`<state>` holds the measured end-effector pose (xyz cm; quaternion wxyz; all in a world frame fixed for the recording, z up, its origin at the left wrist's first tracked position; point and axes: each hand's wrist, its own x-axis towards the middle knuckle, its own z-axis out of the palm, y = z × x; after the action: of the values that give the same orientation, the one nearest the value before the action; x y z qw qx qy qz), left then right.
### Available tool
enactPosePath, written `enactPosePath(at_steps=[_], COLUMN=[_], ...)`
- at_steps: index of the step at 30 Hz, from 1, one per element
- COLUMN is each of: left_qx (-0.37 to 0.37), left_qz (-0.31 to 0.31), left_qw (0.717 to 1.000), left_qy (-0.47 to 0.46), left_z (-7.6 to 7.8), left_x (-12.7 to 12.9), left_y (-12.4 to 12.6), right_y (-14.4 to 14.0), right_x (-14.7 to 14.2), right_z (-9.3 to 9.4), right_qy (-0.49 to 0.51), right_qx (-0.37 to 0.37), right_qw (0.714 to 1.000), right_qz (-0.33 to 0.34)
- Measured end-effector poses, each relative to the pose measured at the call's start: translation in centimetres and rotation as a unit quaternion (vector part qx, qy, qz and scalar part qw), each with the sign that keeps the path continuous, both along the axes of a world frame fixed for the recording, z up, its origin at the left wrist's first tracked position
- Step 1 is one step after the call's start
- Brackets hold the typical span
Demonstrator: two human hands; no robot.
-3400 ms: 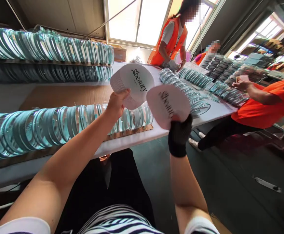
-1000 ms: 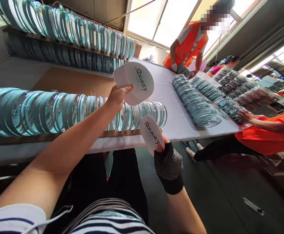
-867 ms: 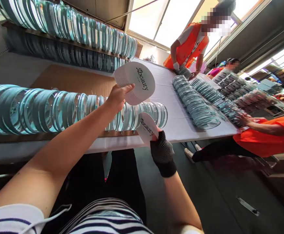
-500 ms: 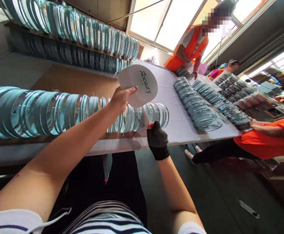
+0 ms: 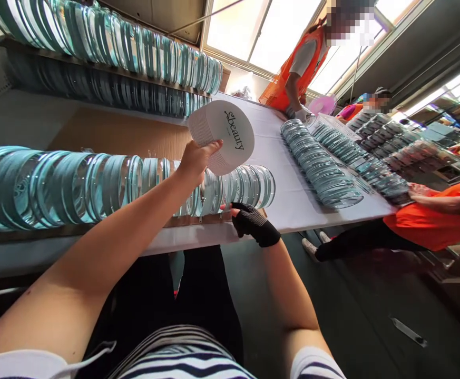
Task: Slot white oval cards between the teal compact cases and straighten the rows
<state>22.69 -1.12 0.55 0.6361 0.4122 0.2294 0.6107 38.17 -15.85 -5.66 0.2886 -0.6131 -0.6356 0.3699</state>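
The left hand (image 5: 195,160) pinches the cards (image 5: 235,131) above the glass row (image 5: 113,176) along the near edge of the surface (image 5: 296,208). The right hand (image 5: 251,221) is at that row; I cannot tell whether its grip is spread or pressed together.

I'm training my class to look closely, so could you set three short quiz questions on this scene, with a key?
1. Which word is printed on the stack of cards in the left hand?
2. True or false: the left hand is gloved.
3. The right hand is nearest to: A) the window; B) the near row of clear round pieces; C) the pink round thing.

Key: 1. "beauty". 2. False; it is bare. 3. B.
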Motion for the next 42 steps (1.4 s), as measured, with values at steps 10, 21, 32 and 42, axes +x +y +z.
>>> enactPosePath(at_steps=[10,21,32,42], left_qx=[0.009,-0.022,-0.075,-0.081], left_qz=[0.013,-0.053,-0.025,-0.015], left_qw=[1.000,0.998,0.997,0.996], left_qy=[0.014,0.011,-0.022,-0.030], left_z=[0.1,1.4,0.9,0.5], left_x=[-1.4,-5.8,-5.4,-5.2], left_y=[-3.2,-3.6,0.5,0.6], right_y=[5.9,-1.7,-6.8,-0.5], right_x=[-0.7,-4.2,-8.5,-8.1], right_z=[6.6,6.6,1.4,0.1], right_qy=[-0.209,-0.153,-0.381,-0.404], right_qx=[0.390,0.418,0.140,0.178], right_qw=[0.870,0.802,0.888,0.869], right_qz=[-0.220,-0.399,-0.215,-0.223])
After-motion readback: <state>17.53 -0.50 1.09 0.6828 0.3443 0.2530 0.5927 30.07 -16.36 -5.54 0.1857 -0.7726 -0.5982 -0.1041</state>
